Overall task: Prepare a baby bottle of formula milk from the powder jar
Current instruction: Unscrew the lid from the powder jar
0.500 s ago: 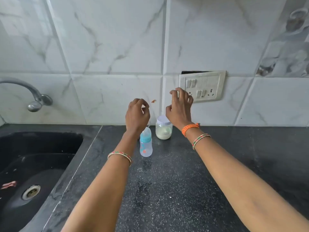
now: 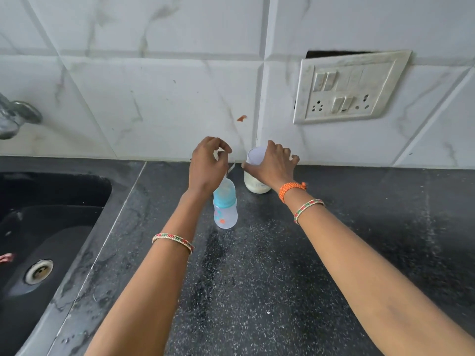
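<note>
Standing upright on the dark speckled surface [image 2: 257, 278], the baby bottle [image 2: 225, 206] sits just left of the powder jar [image 2: 257, 185] near the tiled wall. Left hand [image 2: 205, 165] hovers above the bottle, fingers [image 2: 221, 146] curled, apparently pinching a thin pale item. Right hand [image 2: 272, 168] grips the jar top, fingers spread round its lid.

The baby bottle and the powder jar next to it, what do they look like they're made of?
Baby bottle: probably translucent plastic, cloudy see-through body under an opaque blue collar. Powder jar: clear glass or plastic, can't tell which; pale powder shows through.
</note>
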### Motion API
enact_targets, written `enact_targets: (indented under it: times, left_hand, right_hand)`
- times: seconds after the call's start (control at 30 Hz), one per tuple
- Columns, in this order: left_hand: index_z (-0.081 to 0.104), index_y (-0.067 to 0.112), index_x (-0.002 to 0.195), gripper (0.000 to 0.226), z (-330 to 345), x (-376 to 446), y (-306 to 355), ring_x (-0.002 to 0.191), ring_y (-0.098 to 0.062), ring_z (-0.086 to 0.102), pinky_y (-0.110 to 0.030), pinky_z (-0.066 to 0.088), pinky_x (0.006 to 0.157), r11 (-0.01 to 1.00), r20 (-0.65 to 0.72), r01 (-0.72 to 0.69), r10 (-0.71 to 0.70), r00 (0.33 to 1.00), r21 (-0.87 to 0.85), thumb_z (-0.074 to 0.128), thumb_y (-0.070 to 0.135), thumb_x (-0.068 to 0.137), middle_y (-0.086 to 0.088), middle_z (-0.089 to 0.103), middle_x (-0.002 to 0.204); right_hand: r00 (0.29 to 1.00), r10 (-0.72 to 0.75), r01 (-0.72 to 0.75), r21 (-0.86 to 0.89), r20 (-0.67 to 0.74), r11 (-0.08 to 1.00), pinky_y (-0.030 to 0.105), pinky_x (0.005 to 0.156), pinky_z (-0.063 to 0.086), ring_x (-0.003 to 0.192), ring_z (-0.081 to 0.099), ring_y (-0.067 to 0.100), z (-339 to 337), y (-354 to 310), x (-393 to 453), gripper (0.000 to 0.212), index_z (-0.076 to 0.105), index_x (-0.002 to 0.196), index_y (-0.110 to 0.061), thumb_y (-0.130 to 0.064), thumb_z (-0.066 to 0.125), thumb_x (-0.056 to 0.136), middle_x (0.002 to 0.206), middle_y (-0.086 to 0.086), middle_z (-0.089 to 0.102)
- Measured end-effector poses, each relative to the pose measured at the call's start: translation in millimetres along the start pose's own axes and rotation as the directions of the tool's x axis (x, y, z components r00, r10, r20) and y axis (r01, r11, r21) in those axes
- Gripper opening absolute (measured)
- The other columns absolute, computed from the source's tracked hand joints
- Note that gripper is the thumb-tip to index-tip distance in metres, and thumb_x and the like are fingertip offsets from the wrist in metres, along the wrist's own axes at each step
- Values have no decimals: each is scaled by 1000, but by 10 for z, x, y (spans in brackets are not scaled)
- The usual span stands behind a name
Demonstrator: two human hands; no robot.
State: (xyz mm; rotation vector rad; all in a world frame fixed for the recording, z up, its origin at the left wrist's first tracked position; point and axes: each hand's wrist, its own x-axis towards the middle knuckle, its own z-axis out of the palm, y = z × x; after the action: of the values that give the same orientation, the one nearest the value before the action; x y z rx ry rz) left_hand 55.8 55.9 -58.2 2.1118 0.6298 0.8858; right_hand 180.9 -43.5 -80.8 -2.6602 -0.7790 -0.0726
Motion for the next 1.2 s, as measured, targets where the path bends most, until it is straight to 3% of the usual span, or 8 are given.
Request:
enact_targets:
  times: [0.2, 0.5, 0.6, 0.7, 0.8, 0.87, 1.0, 1.2]
  left_hand:
    - [63, 17, 77, 24, 33, 16, -1, 88, -19, 57, -45, 51, 73, 998, -34, -10, 8, 999, -55, 41, 9, 73, 5, 59, 92]
    - [62, 13, 83, 21, -189, -644, 399, 82, -21, 58, -40, 50, 74, 980, -117, -151, 136, 984, -130, 47, 5, 72, 3, 63, 88]
    - [58, 13, 96, 26, -213, -1050, 461, 90, -15, 57, -23, 46, 78, 972, -1, -167, 169, 986, -168, 52, 4, 72, 1, 63, 96]
    - [47, 11, 123, 51, -107, -1473, 347, 107, -8, 47, -7, 34, 85, 982, 190, -100, 130, 973, -163, 63, 7, 74, 3, 52, 120]
    - [25, 11, 141, 92, 146, -1787, 94, 126, 0, 28, -15, 24, 105, 985, 359, -24, 84, 930, -170, 77, 32, 68, 10, 28, 138]
    - [26, 15, 139, 105, 299, -1887, 35, 132, -6, 35, -30, 32, 111, 957, 374, 55, 58, 925, -284, 87, 42, 58, 6, 34, 143]
    - [36, 17, 134, 92, 460, -1987, 11, 119, -8, 54, -34, 46, 101, 898, 301, 151, -22, 953, -413, 88, 25, 59, 0, 54, 130]
    - [49, 25, 121, 76, 384, -1976, -65, 100, 8, 57, -11, 46, 82, 928, 271, 137, -42, 962, -345, 85, 34, 55, 15, 61, 109]
  right_hand:
    - [999, 18, -21, 93, 42, 995, 48, 96, 36, 121, 43, 38, -68, -2, 44, 78, 35, 134, -12, -47, 71, 73, 131, 17, 48]
    - [999, -9, 15, 118, -54, 993, 45, 92, 40, 117, 42, 38, -647, -58, -600, 74, 49, 124, -9, -54, 70, 69, 126, 15, 45]
    - [999, -23, 28, 111, -42, 993, 42, 88, 43, 113, 44, 38, -729, -3, -1004, 72, 53, 119, -8, -55, 71, 68, 121, 15, 47]
    - [1000, -19, 21, 107, -19, 994, 40, 89, 42, 113, 45, 37, -711, 72, -1371, 72, 54, 117, -8, -56, 72, 67, 120, 16, 48]
    - [1000, -18, 17, 100, 5, 995, 42, 93, 42, 117, 43, 35, -622, 123, -1684, 78, 51, 122, -7, -59, 72, 67, 125, 16, 46]
    - [999, -35, 36, 67, -10, 997, 42, 90, 43, 116, 45, 34, -564, 127, -1818, 78, 51, 122, -8, -62, 70, 68, 123, 15, 47]
    - [997, -60, 60, 8, -47, 998, 41, 83, 46, 113, 48, 34, -446, 145, -1977, 78, 50, 121, -6, -65, 64, 72, 121, 15, 48]
    - [987, -144, 144, -3, -73, 990, 39, 81, 45, 109, 50, 32, -307, 215, -2012, 76, 52, 116, -2, -63, 64, 73, 118, 14, 47]
